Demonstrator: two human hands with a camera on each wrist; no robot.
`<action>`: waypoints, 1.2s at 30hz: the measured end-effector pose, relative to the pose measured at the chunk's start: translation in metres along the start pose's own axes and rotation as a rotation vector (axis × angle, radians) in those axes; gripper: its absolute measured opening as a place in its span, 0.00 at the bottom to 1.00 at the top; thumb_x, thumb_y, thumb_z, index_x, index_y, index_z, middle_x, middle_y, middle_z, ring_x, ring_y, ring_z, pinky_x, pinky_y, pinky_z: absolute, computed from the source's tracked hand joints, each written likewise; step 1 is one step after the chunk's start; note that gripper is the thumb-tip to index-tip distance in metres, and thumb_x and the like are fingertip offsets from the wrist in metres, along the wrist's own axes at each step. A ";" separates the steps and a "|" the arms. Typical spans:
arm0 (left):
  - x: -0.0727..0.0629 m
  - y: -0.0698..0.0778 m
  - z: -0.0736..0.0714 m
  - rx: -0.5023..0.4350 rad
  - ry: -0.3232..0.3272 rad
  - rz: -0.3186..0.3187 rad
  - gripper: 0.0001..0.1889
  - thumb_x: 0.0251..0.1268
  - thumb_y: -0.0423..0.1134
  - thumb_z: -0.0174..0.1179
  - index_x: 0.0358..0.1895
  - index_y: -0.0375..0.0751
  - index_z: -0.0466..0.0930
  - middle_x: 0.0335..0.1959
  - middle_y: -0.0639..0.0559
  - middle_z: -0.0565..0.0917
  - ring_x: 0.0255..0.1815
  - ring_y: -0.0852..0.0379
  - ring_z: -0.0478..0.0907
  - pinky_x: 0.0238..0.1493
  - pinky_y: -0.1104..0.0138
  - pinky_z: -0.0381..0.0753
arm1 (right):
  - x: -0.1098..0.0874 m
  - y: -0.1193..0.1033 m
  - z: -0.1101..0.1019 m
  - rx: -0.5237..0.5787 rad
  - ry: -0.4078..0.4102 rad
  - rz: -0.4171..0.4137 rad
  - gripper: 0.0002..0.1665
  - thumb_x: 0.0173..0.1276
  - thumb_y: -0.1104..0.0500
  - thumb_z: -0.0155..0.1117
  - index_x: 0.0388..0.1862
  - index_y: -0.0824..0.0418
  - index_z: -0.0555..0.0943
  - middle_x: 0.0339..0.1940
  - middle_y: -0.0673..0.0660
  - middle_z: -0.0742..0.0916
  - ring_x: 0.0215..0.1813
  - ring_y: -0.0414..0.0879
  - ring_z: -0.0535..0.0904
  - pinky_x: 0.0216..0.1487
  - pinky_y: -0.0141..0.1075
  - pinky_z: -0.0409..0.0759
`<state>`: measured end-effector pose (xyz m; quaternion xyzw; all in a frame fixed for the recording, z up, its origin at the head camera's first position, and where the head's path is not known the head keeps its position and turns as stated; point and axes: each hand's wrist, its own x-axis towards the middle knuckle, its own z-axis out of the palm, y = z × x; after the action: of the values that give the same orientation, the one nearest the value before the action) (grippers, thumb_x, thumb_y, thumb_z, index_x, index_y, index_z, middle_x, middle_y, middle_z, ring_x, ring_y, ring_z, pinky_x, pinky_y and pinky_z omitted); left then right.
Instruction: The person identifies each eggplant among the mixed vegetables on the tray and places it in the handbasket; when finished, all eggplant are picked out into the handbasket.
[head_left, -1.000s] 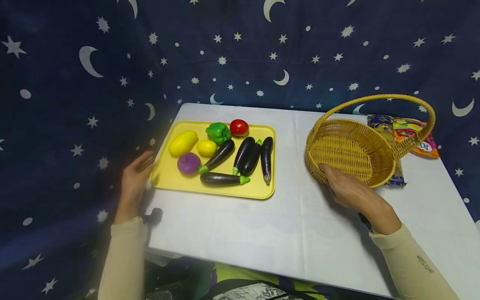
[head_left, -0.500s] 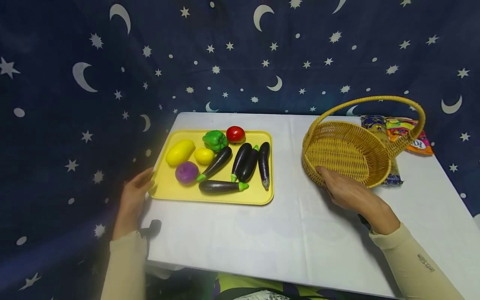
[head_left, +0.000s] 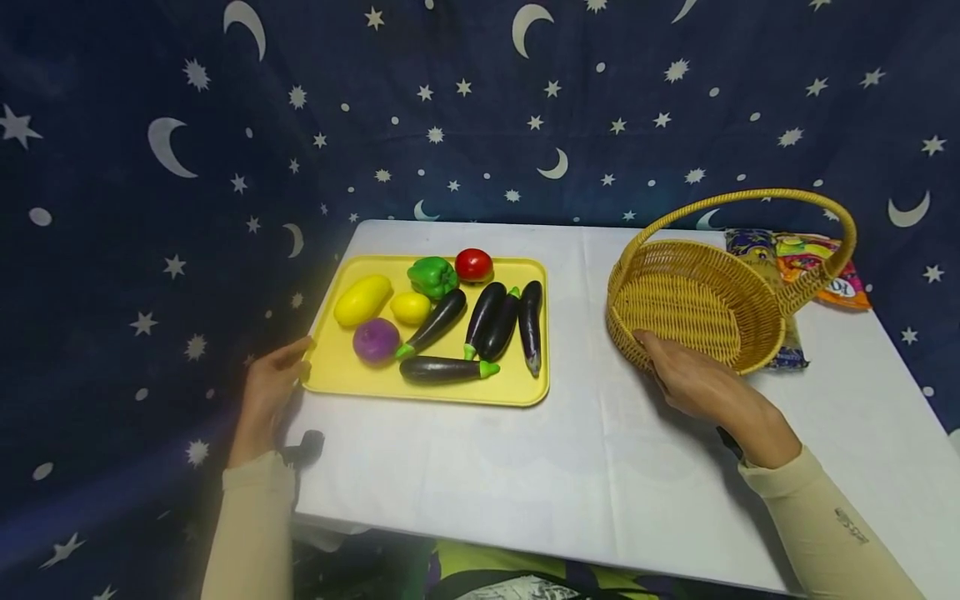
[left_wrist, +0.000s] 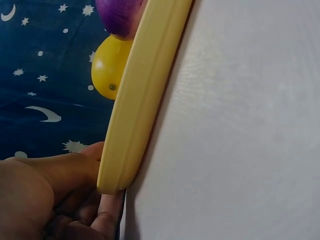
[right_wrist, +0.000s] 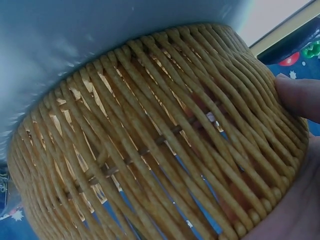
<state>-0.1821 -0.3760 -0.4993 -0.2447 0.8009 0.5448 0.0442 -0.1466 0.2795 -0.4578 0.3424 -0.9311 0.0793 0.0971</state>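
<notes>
My left hand [head_left: 268, 398] pinches the left edge of a yellow tray [head_left: 352, 382]; in the left wrist view fingers [left_wrist: 107, 212] show under the tray's rim [left_wrist: 131, 115]. On the tray lie several dark eggplants [head_left: 444, 369], a green bell pepper [head_left: 432, 277], a red tomato [head_left: 474, 265], a lemon [head_left: 410, 308], a yellow mango-like fruit [head_left: 363, 300] and a round purple vegetable [head_left: 376, 341]. To the right, my right hand [head_left: 701, 383] grips the near rim of a wicker basket [head_left: 675, 304], which has nothing inside and leans toward me. Its woven side [right_wrist: 160, 135] fills the right wrist view.
Behind the basket lie a blue-and-gold packet [head_left: 752, 246] and an orange packet [head_left: 840, 287]. A white cloth [head_left: 465, 467] covers the table. A dark blue curtain [head_left: 480, 167] with moons and stars hangs along the back and left.
My left hand, earlier just beside the tray with its fingers raised, has closed on the tray's left edge. My right hand keeps its grip on the basket. The head view has tilted slightly up.
</notes>
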 end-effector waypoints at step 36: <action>-0.010 -0.001 -0.007 -0.047 -0.094 -0.071 0.30 0.76 0.29 0.55 0.79 0.52 0.71 0.84 0.63 0.64 0.92 0.53 0.43 0.92 0.50 0.37 | 0.001 -0.008 -0.004 0.043 -0.059 0.055 0.24 0.77 0.72 0.56 0.69 0.71 0.68 0.45 0.69 0.89 0.46 0.59 0.89 0.50 0.54 0.90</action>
<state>-0.1713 -0.3787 -0.4938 -0.2482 0.7757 0.5723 0.0956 -0.1418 0.2742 -0.4532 0.3210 -0.9407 0.0916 0.0602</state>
